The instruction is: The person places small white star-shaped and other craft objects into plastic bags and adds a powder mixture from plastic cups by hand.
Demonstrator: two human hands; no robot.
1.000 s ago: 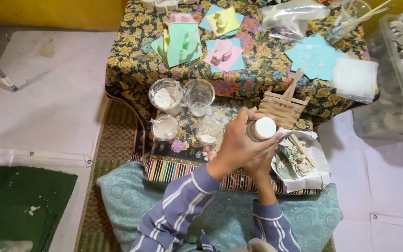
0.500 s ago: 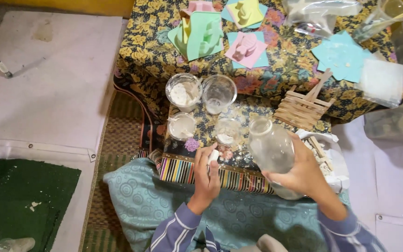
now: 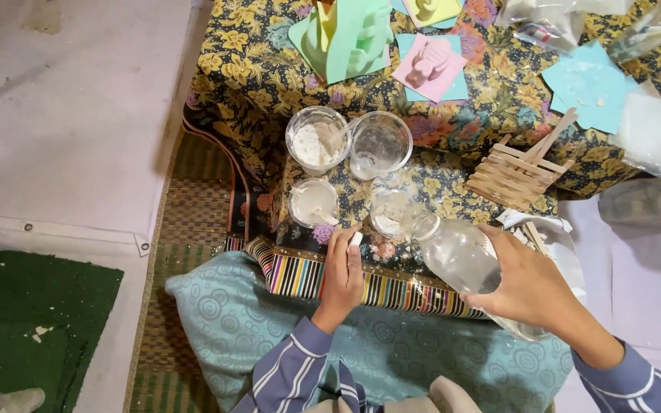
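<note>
My right hand (image 3: 528, 284) grips a clear plastic bottle (image 3: 460, 256) with its cap off, tilted so that its mouth points at a small clear cup (image 3: 392, 213) on the low floral-clothed table (image 3: 453, 180). My left hand (image 3: 343, 271) rests at the table's near edge and holds the small white bottle cap (image 3: 355, 239) in its fingers. Beside it stands a cup of white liquid (image 3: 313, 202) with a stick in it. Behind are a cup of white powder (image 3: 317, 141) and an empty clear cup (image 3: 379, 143).
A raft of wooden sticks (image 3: 516, 173) lies right of the cups. Coloured foam moulds (image 3: 346, 34) and paper sheets (image 3: 590, 75) lie on the far table. A teal cushion (image 3: 239, 313) sits in front of me, a green mat (image 3: 24, 321) on the left floor.
The hands have come apart from the bottle top: the right now tips the open bottle towards the small cup, the left has dropped to the table edge with the cap.
</note>
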